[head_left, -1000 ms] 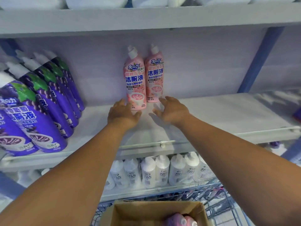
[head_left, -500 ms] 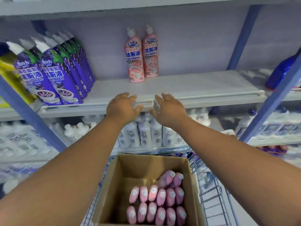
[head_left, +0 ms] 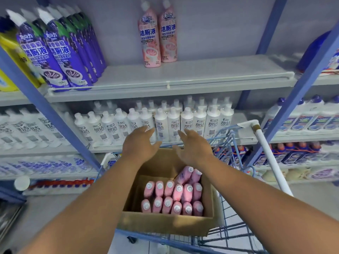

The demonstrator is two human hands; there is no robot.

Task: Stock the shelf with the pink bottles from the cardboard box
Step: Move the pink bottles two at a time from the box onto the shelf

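Left hand (head_left: 138,143) and right hand (head_left: 194,147) above far edge of box (head_left: 165,224), fingers spread, relaxed, holding nothing. Box in blue cart (head_left: 229,233); far wall partly hidden by hands. Pink bottles (head_left: 173,197) in box: two upright rows, caps up, two more leaning at back right; labels not readable. Two pink bottles (head_left: 157,33) upright on shelf (head_left: 201,77), touching, caps cut off at top edge. Purple bottles (head_left: 60,52) at shelf left, blurred. White bottles (head_left: 165,121) on lower shelf.
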